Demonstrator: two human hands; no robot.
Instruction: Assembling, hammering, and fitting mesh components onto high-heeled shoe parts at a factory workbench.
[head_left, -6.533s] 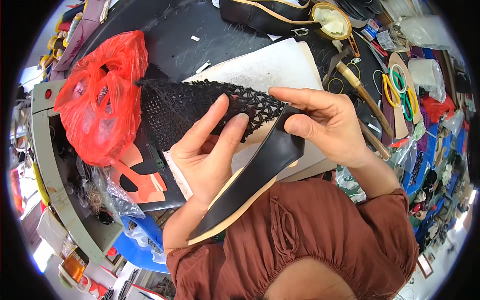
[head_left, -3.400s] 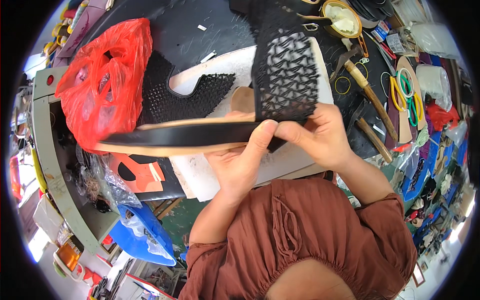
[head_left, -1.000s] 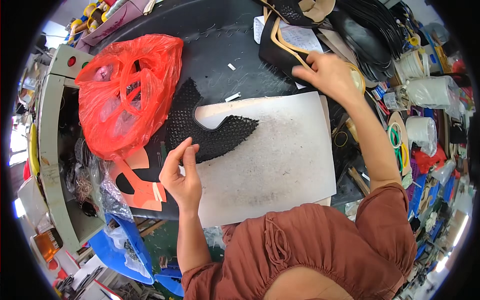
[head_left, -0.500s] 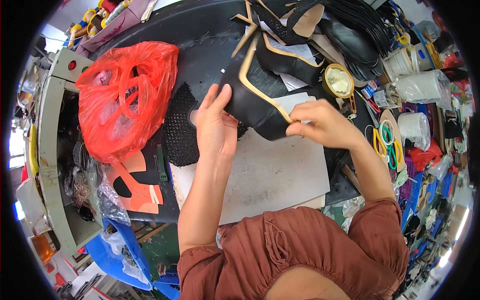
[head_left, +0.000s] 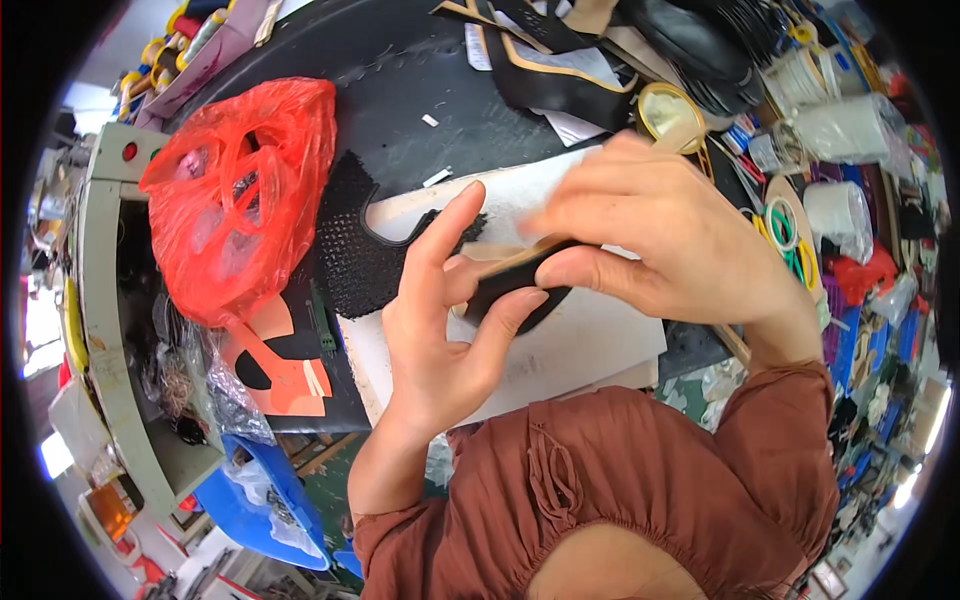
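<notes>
Both hands hold a black leather piece (head_left: 508,284) with a tan edge, bent up over the white board (head_left: 580,355). My left hand (head_left: 435,330) pinches its left end, thumb in front and the index finger pointing up. My right hand (head_left: 660,235) grips its right end with the thumb on the near side; the other fingers are smeared by motion and partly hide the piece. Left of my left hand, a black woven-textured piece (head_left: 350,255) with a curved cut-out lies partly on the board.
A red plastic bag (head_left: 300,140) sits at left, above orange cut pieces (head_left: 295,390). Far right of centre stand a yellow-rimmed tub (head_left: 650,118) of pale paste and more black leather pieces (head_left: 530,88). Scissors (head_left: 808,265) and wrapped rolls (head_left: 838,215) crowd the right side.
The leather piece has come down nearer to me, its long strip now folded or hidden. My left hand has turned, its thumb now on the piece; my right hand now reaches over the top.
</notes>
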